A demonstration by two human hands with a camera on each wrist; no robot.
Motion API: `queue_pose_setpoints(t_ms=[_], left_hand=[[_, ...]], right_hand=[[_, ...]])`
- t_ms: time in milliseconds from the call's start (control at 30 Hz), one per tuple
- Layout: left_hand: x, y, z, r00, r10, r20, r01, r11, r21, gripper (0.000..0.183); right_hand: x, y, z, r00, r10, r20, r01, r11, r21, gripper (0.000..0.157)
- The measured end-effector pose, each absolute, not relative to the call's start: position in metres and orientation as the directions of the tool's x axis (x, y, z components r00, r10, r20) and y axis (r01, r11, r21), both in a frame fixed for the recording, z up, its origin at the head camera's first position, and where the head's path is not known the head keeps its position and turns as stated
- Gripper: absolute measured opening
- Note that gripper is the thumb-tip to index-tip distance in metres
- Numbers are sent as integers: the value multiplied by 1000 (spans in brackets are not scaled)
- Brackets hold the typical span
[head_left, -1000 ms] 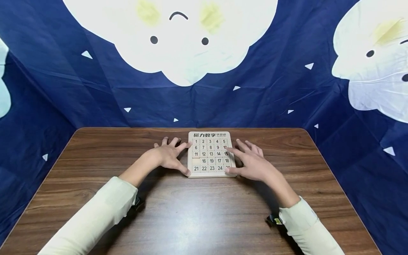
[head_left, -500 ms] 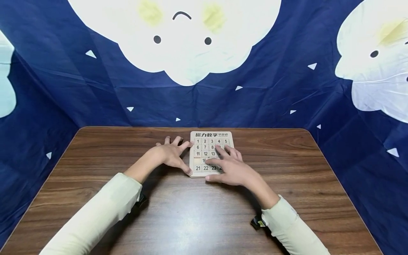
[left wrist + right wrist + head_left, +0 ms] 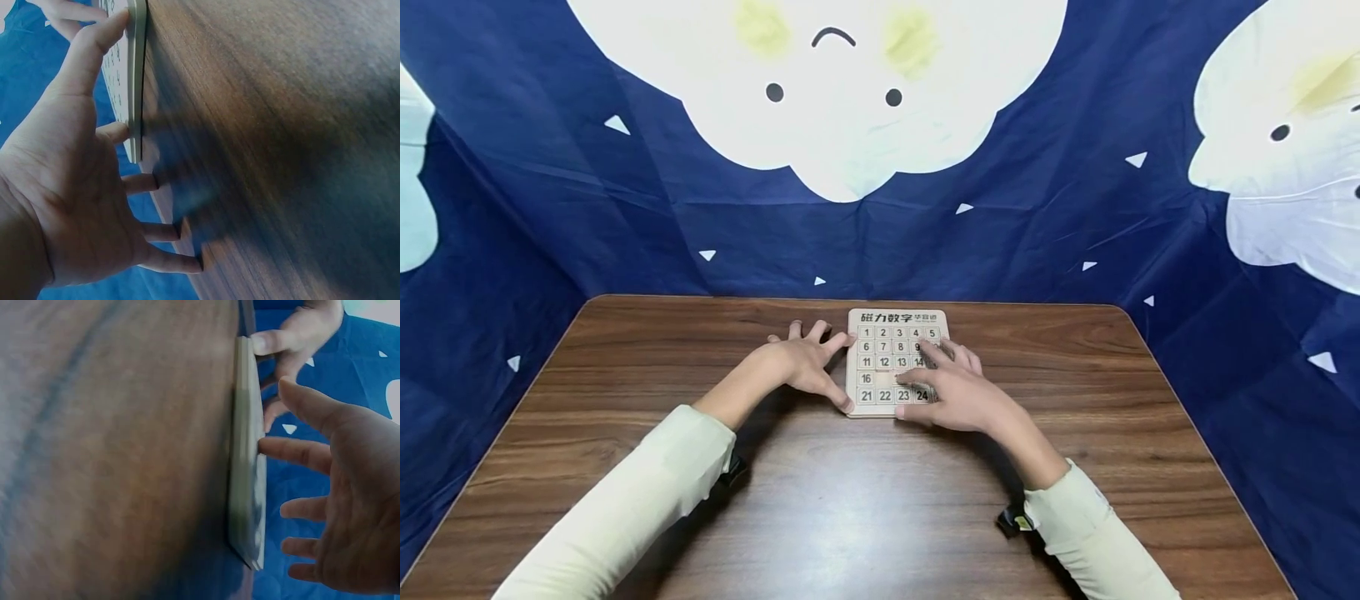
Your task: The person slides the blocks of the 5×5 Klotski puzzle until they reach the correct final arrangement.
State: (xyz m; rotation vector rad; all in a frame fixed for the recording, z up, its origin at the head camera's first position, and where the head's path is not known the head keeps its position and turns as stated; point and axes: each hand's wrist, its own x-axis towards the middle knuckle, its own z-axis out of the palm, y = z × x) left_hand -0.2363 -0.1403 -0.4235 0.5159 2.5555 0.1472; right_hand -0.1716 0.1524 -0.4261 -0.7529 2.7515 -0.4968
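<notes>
A pale number sliding puzzle (image 3: 883,347) lies flat near the table's far edge, its tiles in rows. In its fourth row, tile 16 (image 3: 867,378) is at the left end, with a bare slot (image 3: 883,378) to its right. My left hand (image 3: 801,363) rests its thumb and index fingertip on the board's left margin; in the left wrist view its other fingers (image 3: 164,232) are spread towards the tabletop. My right hand (image 3: 962,392) reaches over the board's right side, index fingertip touching a fourth-row tile. That hand hides several right-hand tiles. Its thumb lies over the near edge.
The brown wooden table (image 3: 850,508) extends towards me and to both sides. Behind it hangs a dark blue cloth (image 3: 760,233) with white clouds and small triangles. A dark device (image 3: 1011,521) is at my right wrist.
My right hand has moved left over the board, then slightly back right. Tile 16 has slid left into the former slot, leaving a gap in the second column. My left hand stays at the board.
</notes>
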Motion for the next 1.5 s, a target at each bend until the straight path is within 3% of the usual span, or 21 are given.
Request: queue_pose_setpoints(t_ms=[133, 367, 600, 867, 1233, 1500], left_hand=[[-236, -141, -425, -791, 386, -475, 329, 922, 202, 130], [-235, -139, -423, -793, 384, -473, 329, 923, 200, 131], [-234, -141, -421, -792, 385, -474, 329, 923, 201, 130], [-234, -140, -421, -789, 385, -479, 329, 923, 200, 131], [-235, -140, -423, -787, 381, -485, 320, 925, 206, 129], [-234, -139, -421, -787, 379, -486, 321, 925, 202, 130]], right_hand=[[-170, 149, -429, -810, -562, -165, -468, 790, -395, 67], [-169, 169, -422, -875, -475, -90, -420, 839, -346, 55], [-168, 167, -427, -833, -541, -115, -461, 795, -395, 65], [-158, 184, -423, -857, -511, -70, -443, 800, -404, 46], [-165, 181, -429, -887, -457, -75, -408, 848, -338, 58], [-157, 173, -428, -825, -556, -102, -481, 785, -390, 52]])
